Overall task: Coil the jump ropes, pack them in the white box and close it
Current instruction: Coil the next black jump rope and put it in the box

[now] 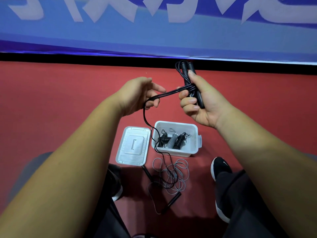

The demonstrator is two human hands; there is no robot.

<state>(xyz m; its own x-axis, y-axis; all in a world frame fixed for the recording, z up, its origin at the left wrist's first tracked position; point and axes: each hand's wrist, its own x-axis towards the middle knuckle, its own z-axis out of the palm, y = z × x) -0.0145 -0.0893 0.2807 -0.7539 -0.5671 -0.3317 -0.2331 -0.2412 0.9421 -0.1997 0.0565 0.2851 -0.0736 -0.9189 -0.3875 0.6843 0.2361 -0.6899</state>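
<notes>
Black jump rope (169,92) was mid-coil | right grip (200,103) clamped its handles (186,69) and wound turns | left grip (137,95) pinched the strands, tail trailing to floor (68,100) | white box (195,127) stood open, lid (132,146) beside (grey rope (181,169) uncoiled) | next, likely: wind remaining slack.

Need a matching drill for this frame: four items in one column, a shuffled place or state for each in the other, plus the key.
Items
1. white box
2. lid
3. black jump rope
4. grey jump rope

Places / states
A. loose and uncoiled on the floor
B. handles gripped in the right hand
C. open, with coiled ropes inside
D. flat on the floor, just left of the box

Pairs: 1-C, 2-D, 3-B, 4-A
</notes>
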